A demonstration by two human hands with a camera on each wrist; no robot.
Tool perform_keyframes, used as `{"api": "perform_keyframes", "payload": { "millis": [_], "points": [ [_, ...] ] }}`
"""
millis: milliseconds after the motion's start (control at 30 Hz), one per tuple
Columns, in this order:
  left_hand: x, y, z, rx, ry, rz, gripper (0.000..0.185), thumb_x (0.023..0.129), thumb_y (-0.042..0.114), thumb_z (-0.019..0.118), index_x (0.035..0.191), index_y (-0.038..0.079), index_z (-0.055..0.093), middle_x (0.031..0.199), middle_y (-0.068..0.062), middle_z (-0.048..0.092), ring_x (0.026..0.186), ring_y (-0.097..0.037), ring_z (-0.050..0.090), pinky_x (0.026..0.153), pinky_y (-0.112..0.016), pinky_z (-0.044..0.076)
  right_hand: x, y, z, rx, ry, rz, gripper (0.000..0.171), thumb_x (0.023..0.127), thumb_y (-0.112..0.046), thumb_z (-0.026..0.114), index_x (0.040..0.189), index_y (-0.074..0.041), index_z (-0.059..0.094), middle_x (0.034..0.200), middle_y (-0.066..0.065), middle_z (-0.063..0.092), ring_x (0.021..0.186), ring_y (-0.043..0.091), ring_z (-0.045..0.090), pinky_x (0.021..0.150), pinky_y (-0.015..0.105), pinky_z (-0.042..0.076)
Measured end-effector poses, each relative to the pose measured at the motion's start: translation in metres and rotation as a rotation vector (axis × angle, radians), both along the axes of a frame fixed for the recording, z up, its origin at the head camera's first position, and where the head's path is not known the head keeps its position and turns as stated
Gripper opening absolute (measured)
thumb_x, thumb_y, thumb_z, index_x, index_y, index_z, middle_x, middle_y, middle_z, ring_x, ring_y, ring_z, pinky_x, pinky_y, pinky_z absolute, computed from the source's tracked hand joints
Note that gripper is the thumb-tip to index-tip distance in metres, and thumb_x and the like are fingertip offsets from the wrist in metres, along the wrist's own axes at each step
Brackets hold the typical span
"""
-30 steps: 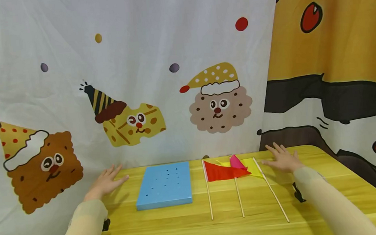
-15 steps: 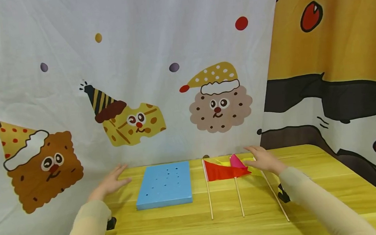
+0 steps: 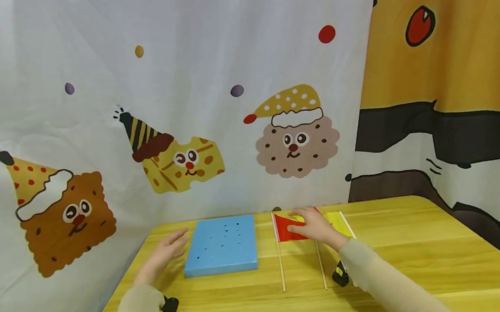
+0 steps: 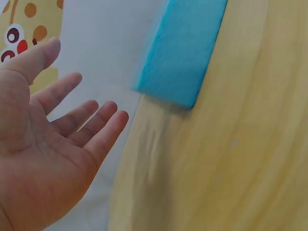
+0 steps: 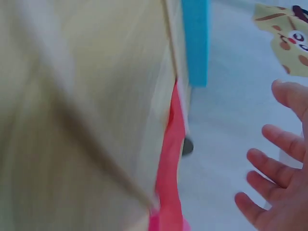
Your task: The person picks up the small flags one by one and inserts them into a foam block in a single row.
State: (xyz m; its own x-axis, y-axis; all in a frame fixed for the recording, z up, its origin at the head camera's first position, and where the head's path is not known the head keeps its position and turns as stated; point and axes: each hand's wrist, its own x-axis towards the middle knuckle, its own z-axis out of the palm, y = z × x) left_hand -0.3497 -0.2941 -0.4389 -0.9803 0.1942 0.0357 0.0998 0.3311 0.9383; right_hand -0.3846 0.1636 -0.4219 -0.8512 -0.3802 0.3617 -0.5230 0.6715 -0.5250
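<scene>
A flat blue foam block [image 3: 222, 247] with small holes in its top lies on the wooden table. Just left of it is my left hand [image 3: 165, 255], fingers spread and holding nothing; the left wrist view shows its palm [image 4: 43, 159] facing the block. My right hand [image 3: 316, 227] hovers over the flags, fingers loosely bent and holding nothing. Under it lie a red flag [image 3: 284, 228] and a yellow flag [image 3: 339, 223] on thin sticks. A pink flag is mostly hidden behind the hand in the head view; its edge [image 5: 154, 222] shows in the right wrist view.
A curtain [image 3: 203, 31] printed with cartoon snacks in party hats hangs right behind the table's back edge. The table [image 3: 427, 244] extends to the right of the flags. Black wrist-worn devices [image 3: 170, 306] sit under both wrists.
My right hand has swept left from beside the yellow flag to above the red and pink ones. The left hand has shifted right, closer to the blue block. The head view has turned slightly.
</scene>
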Motion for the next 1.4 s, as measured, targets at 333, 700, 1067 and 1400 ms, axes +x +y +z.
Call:
{"api": "perform_keyframes", "payload": {
  "millis": [333,700,1067,1400],
  "points": [
    [0.016,0.015,-0.022,0.176,-0.130,0.030,0.060,0.104,0.029,0.046,0.155,0.006,0.022,0.156,-0.025,0.017,0.141,-0.046,0.018,0.113,-0.055,0.019,0.008,-0.031,-0.023,-0.203,-0.310,-0.047,0.025,0.087,-0.021,0.074,0.099,-0.001,0.067,0.070,0.013,0.064,0.052,0.025,0.060,0.046,0.031,0.051],
    [0.022,0.003,-0.041,0.179,-0.047,-0.019,0.061,0.101,0.017,0.052,0.152,-0.002,0.024,0.157,-0.022,0.018,0.143,-0.037,0.019,0.114,-0.048,0.023,0.019,-0.046,-0.045,-0.319,-0.528,-0.118,0.025,0.088,-0.023,0.074,0.095,-0.001,0.065,0.071,0.010,0.062,0.052,0.017,0.055,0.048,0.032,0.055],
    [0.020,0.012,-0.043,0.069,0.007,0.003,0.057,0.096,0.017,0.062,0.147,0.003,0.041,0.155,-0.020,0.028,0.142,-0.039,0.023,0.113,-0.054,0.023,0.016,-0.043,-0.051,-0.239,-0.451,-0.191,0.036,0.077,-0.024,0.082,0.059,-0.011,0.053,0.048,-0.001,0.040,0.039,0.013,0.040,0.041,0.033,0.052],
    [0.020,0.011,-0.042,0.073,-0.020,0.040,0.056,0.094,0.015,0.064,0.144,0.000,0.044,0.153,-0.021,0.032,0.141,-0.039,0.026,0.111,-0.053,0.027,0.021,-0.056,-0.050,-0.025,-0.345,-0.184,0.052,0.076,-0.032,0.082,0.051,-0.016,0.040,0.046,-0.006,0.025,0.034,0.014,0.032,0.034,0.024,0.037]
  ]
}}
